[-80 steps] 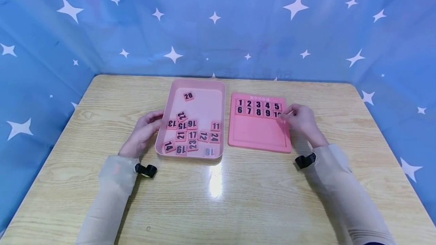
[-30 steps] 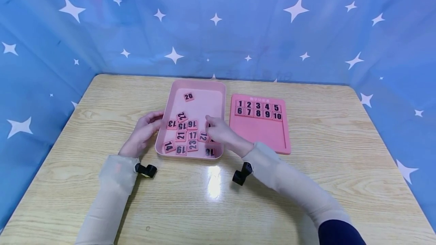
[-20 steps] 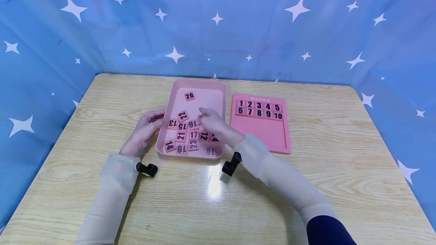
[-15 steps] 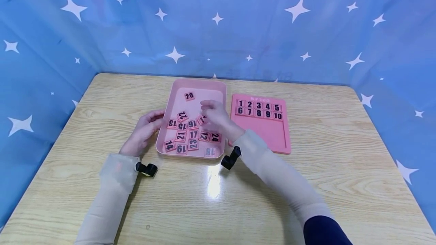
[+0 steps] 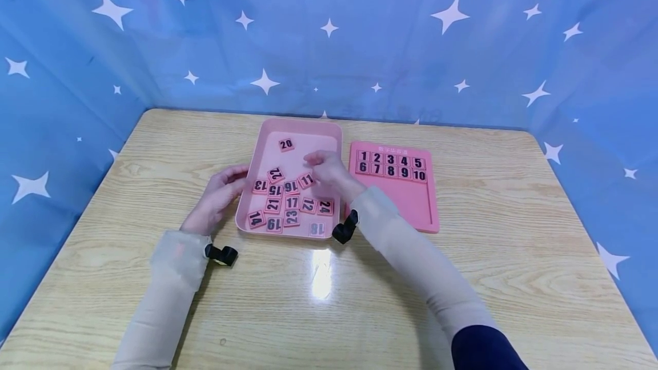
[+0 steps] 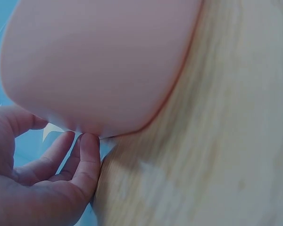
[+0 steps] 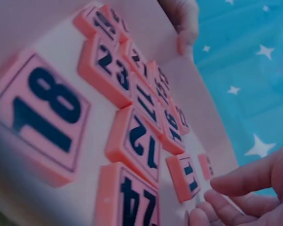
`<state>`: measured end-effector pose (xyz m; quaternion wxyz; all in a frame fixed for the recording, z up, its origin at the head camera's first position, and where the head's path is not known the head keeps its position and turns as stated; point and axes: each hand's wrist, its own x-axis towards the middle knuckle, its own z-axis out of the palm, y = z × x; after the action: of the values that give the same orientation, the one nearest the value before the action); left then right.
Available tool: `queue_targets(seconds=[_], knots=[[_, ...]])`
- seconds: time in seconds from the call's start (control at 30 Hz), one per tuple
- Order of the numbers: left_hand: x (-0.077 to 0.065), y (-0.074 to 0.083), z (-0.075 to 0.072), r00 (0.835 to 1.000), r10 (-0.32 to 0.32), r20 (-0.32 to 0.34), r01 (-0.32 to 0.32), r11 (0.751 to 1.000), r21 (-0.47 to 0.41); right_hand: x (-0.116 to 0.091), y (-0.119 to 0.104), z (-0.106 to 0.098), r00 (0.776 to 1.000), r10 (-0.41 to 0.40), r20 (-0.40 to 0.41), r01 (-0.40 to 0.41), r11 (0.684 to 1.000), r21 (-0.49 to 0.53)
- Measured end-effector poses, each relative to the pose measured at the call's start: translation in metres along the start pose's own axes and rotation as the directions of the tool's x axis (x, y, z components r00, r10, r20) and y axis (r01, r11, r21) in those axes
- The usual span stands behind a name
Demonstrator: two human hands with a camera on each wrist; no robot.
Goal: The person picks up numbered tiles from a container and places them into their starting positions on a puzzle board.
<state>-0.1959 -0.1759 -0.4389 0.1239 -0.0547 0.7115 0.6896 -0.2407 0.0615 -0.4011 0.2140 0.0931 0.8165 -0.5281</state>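
Note:
My left hand rests its fingertips against the outer left wall of a pink tray; the left wrist view shows the fingers touching that wall. Several pink square number tiles lie loose in the tray. Over its right half hovers my right hand, its fingers loosely bent and holding nothing. Closest to these fingertips is tile 11, slightly tilted, also seen as the 11 tile in the right wrist view. Tile 12 and tile 24 lie nearer the front.
Right of the tray lies a pink board, partly behind the right forearm, with tiles 1 to 10 in two rows at its top. Tile 20 sits alone at the tray's back. A blue star-printed curtain surrounds the wooden table.
My right hand has gone from the board, where it touched tile 10, to the tray. Tile 11 has shifted left and backward and turned, and the fingers have come off it. The left hand stays put.

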Motion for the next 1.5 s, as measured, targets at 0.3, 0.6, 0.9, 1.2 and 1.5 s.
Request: queue_targets(seconds=[0.3, 0.6, 0.9, 1.2, 1.5], knots=[[0.000, 0.001, 0.001, 1.000, 0.024, -0.004, -0.024, 1.000, -0.009, -0.004, 0.006, 0.006, 1.000, 0.004, 0.008, -0.003, 0.999, -0.053], [-0.002, 0.001, 0.000, 1.000, 0.028, -0.013, -0.028, 1.000, 0.000, -0.005, 0.009, 0.014, 0.999, -0.027, -0.043, 0.017, 0.975, -0.220], [-0.001, 0.000, 0.000, 0.999, 0.039, -0.013, -0.039, 0.999, 0.008, -0.005, 0.009, 0.015, 0.996, -0.066, -0.059, 0.047, 0.959, -0.280], [-0.001, -0.001, 0.000, 1.000, 0.025, -0.008, -0.025, 1.000, -0.019, -0.006, 0.003, 0.011, 0.995, -0.104, -0.012, 0.093, 0.929, -0.359], [-0.001, 0.000, 0.000, 0.999, 0.032, -0.005, -0.032, 0.999, 0.003, -0.027, -0.004, -0.030, 0.961, -0.275, 0.043, 0.274, 0.911, -0.310]])
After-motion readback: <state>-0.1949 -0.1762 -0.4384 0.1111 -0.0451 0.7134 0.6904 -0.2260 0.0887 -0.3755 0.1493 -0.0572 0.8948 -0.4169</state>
